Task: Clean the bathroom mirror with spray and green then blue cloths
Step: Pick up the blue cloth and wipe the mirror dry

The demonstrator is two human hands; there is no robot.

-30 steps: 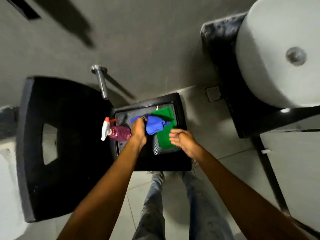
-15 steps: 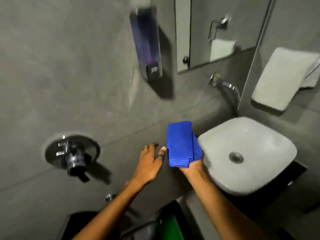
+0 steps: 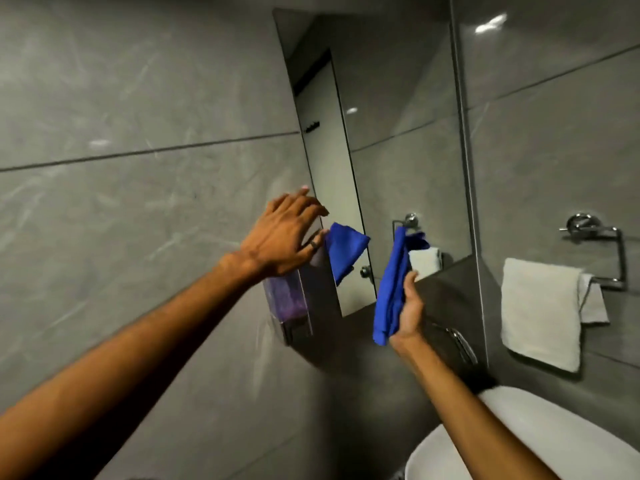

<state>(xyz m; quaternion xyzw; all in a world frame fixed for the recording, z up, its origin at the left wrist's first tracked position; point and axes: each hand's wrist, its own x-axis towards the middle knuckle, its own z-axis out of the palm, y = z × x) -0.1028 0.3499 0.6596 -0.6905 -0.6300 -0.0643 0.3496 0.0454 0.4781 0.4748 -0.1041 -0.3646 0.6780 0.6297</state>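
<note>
Change since half a second ago: the view has swung upward. The shower mixer, black stool and green cloth are out of frame; the mirror (image 3: pixel 388 140) now fills the upper middle, and only the rim of the white basin (image 3: pixel 540 441) shows at the lower right corner. The blue cloth (image 3: pixel 391 289), then lying folded over the right palm above the basin, now hangs upright in front of the mirror's lower edge. The left hand, then low and just beside the cloth, has risen to the mirror's left edge.

Right hand (image 3: pixel 410 310): palm turned left and up, thumb on the near side of the cloth, fingers hidden behind it; grip closed on the cloth about mid-length, with the top end standing above the thumb and the bottom end drooping below the wrist. A reflection of the cloth shows in the mirror beside the left hand (motion blur softens its outline).

Left hand (image 3: pixel 284 240): forearm stretched up from the lower left corner, back of the hand to camera, fingers spread and slightly curled, holding nothing. Ring on one finger. It overlaps the top of the wall soap dispenser (image 3: pixel 294 299); contact cannot be judged.

White towel (image 3: pixel 543 313) hangs from the chrome holder (image 3: pixel 595 244) on the right wall.
</note>
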